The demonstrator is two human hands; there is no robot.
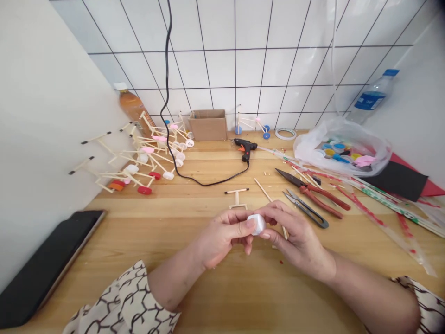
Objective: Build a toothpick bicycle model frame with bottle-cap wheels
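My left hand (222, 236) and my right hand (295, 236) meet over the wooden table (215, 297), both pinching a small white bottle cap (257, 224) between their fingertips. A thin wooden stick (266, 194) runs from the table under my right hand; whether that hand grips it is unclear. Just beyond my hands lies a small T-shaped stick frame (237, 197).
Red-handled pliers (318, 192) and grey snips (306, 209) lie right of my hands. A black glue gun (245, 147) with its cord sits farther back. Several stick-and-cap models (146, 157) pile at the left, a bag of caps (342, 146) at the right, a phone (48, 264) at the near left.
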